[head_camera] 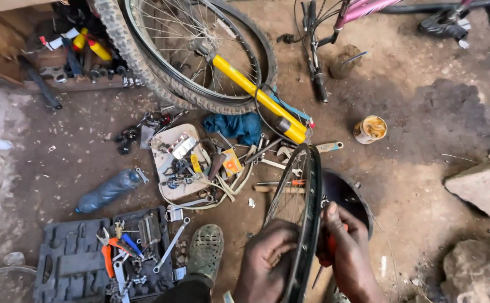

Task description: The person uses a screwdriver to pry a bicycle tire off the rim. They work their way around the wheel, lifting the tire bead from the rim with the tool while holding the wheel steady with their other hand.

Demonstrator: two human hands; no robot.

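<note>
Both hands' grip (306, 252) on black spoked rim (306, 185)

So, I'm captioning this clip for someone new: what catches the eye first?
The bare wheel rim stands upright at bottom centre, the left hand on one side, the right hand holding a red-handled tool on the other. A yellow pump lies across the tyred wheel at the top. Tools litter the dirt floor between.

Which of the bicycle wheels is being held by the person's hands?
The bare black rim standing upright between the left hand and right hand; the other wheels, with tyres, lean at the top, untouched.
</note>
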